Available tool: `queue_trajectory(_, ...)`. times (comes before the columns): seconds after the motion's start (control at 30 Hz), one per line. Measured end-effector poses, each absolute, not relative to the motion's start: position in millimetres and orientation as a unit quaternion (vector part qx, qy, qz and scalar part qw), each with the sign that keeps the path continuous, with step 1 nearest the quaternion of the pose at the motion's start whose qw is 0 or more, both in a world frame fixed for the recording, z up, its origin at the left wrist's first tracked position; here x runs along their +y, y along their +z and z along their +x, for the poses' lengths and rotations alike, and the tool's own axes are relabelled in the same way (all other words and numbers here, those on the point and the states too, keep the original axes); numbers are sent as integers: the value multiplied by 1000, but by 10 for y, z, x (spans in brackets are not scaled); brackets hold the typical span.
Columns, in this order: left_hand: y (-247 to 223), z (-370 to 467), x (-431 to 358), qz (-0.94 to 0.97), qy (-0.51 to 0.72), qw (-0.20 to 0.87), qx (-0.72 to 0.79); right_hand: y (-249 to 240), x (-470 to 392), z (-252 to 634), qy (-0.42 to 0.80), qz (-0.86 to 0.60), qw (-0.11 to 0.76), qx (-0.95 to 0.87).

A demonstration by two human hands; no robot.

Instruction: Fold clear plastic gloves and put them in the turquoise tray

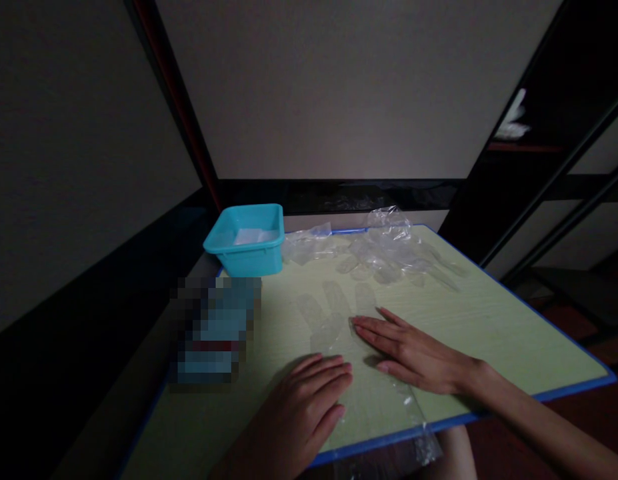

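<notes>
A clear disposable plastic glove (329, 327) lies spread on the tabletop, its fingers pointing away from me. My left hand (309, 403) rests flat on its near left side, fingers stretched out side by side. My right hand (409, 350) lies flat over the glove's right side, thumb a little apart and fingertips touching the film. Both palms face down. Part of the glove is hidden beneath my hands, and clear film hangs over the table's near edge.
A turquoise plastic basket (251, 251) with white paper-like pieces inside stands at the back left. In front of it is a blurred-out blue box-like item (213, 333). Several crumpled clear gloves (389, 250) lie along the back of the blue-edged table (509, 333). A panel wall rises behind.
</notes>
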State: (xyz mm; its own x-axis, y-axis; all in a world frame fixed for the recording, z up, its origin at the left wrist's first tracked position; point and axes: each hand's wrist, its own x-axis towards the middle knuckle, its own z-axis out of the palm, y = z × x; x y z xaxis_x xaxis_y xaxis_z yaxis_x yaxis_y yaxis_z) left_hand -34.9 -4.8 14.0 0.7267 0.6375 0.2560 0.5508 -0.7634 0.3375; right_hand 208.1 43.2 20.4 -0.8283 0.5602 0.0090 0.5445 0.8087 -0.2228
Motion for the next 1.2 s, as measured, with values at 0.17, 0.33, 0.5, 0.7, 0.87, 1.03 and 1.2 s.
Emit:
queue_trajectory(0.17,152,-337,-47,918,192,125,325,178,447,2071,95,-307,53,-946)
queue_trajectory(0.33,147,-347,-50,919,185,124,325,190,483,2030,88,-281,56,-954)
queue_trajectory(0.5,155,-344,-52,919,192,121,322,196,507,1990,100,-263,71,-957)
queue_trajectory(0.7,155,-339,-45,918,190,127,324,187,519,1981,105,-259,64,-958)
queue_trajectory(0.87,160,-346,-46,918,188,126,324,160,511,1991,110,-260,62,-957)
queue_trajectory(1.03,166,-339,-35,921,183,124,319,145,507,1999,109,-264,50,-957)
queue_trajectory(1.2,128,-364,-37,920,190,121,320,128,523,2008,126,-254,54,-957)
